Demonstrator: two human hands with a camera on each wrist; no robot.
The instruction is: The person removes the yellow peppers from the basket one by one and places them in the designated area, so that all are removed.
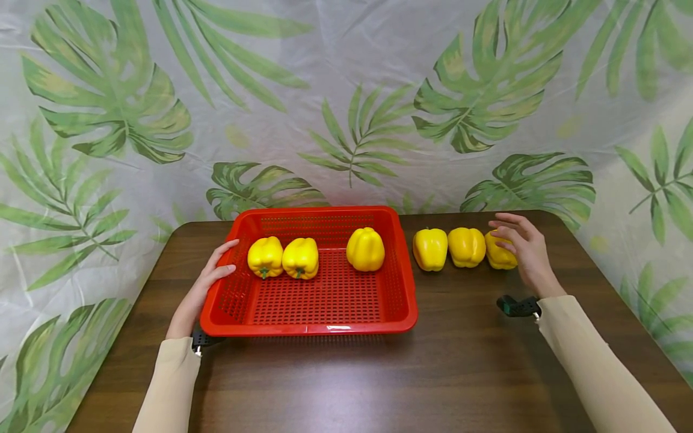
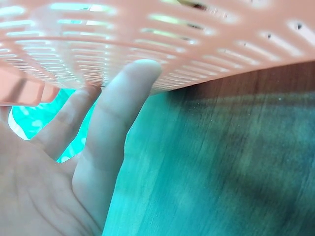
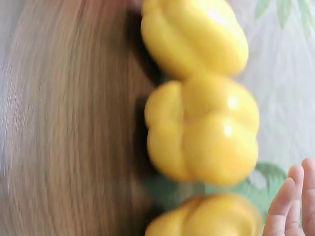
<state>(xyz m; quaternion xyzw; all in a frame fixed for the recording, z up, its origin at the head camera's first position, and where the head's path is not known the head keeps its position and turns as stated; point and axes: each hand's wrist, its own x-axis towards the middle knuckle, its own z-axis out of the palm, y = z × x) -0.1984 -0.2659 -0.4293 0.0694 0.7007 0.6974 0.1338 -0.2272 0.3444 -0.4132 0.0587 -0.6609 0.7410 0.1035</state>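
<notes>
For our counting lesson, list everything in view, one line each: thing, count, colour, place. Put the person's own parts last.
Basket: one, red, on the table, left of centre
Peppers in the basket: three, yellow, two side by side at left, one at right
Peppers outside the basket: three, yellow, in a row right of the basket
Table: one, dark brown, under the basket
Leaf-patterned cloth: one, pale grey with green leaves, behind the table
Wrist devices: two, black, one at each wrist
Sleeves: two, beige, one per arm
Left hand: one, bare, at the basket's left side
Right hand: one, bare, beside the rightmost pepper
</notes>
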